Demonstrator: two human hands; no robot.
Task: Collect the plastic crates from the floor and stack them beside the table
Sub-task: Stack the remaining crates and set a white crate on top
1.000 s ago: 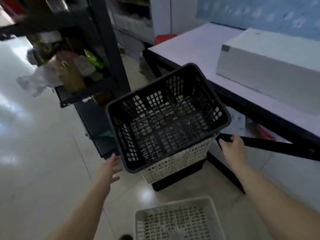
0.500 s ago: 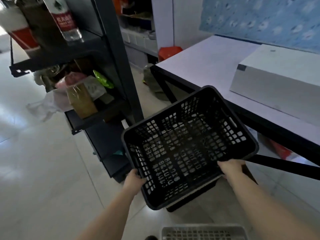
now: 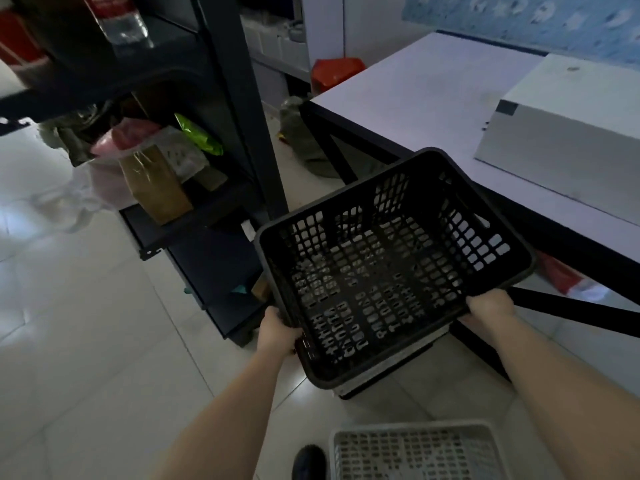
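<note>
A black plastic crate (image 3: 391,268) with slotted walls fills the middle of the view, held up beside the table (image 3: 433,98). My left hand (image 3: 277,329) grips its near left corner. My right hand (image 3: 488,308) grips its near right corner. Under the black crate I see the edge of a white crate (image 3: 377,372) on a black one, mostly hidden. A white crate (image 3: 415,452) lies on the floor at the bottom edge.
A dark metal shelf unit (image 3: 228,109) with bags and bottles stands at the left. A white box (image 3: 568,136) rests on the table at the right. The table's black cross bar (image 3: 571,310) runs behind my right hand. A dark shoe (image 3: 308,462) shows at the bottom.
Both hands were apart from the black crate a second ago; now they grip its near corners. The white crate beneath has gone mostly out of sight.
</note>
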